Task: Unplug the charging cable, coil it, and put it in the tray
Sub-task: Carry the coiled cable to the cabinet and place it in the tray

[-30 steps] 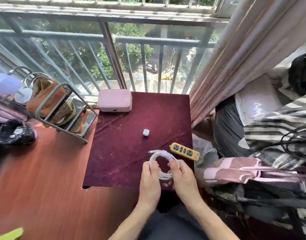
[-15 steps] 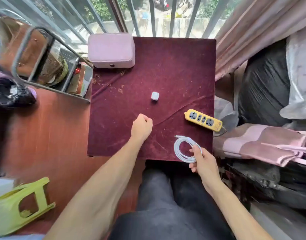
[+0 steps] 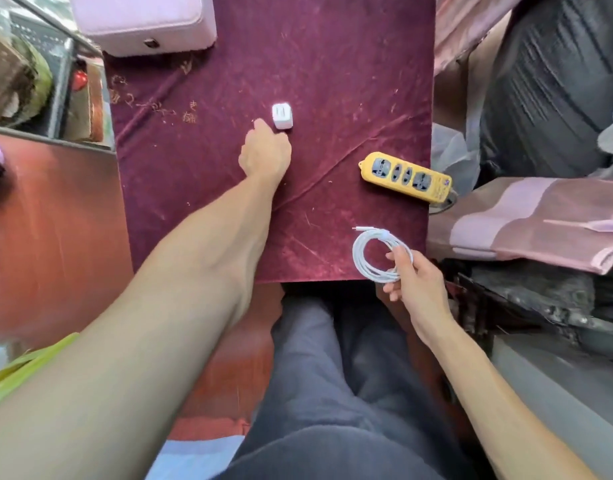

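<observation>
Now the right hand (image 3: 416, 282) grips the coiled white cable (image 3: 378, 254), its thumb and fingers pinched shut on the near side of the loops. The coil hangs over the near right corner of the surface (image 3: 333, 81), which is draped in dark red velvet cloth, and one plug end sticks out from the far side of the coil, away from the hand. Beyond that hand, further along the right edge, lies a yellow power strip (image 3: 405, 176), well apart from the cable.

Out past the middle of the cloth, the left hand (image 3: 265, 155) is stretched forward with its fingers curled under, loosely closed. Its knuckles are right against a small white charger block (image 3: 282, 116), which sits just beyond them; whether the fingers have hold of the block I cannot tell. Further ahead of the left hand, at the far left corner, rests a pale pink case (image 3: 142, 22) with its lid down. Below both arms are the person's dark trousers.
</observation>
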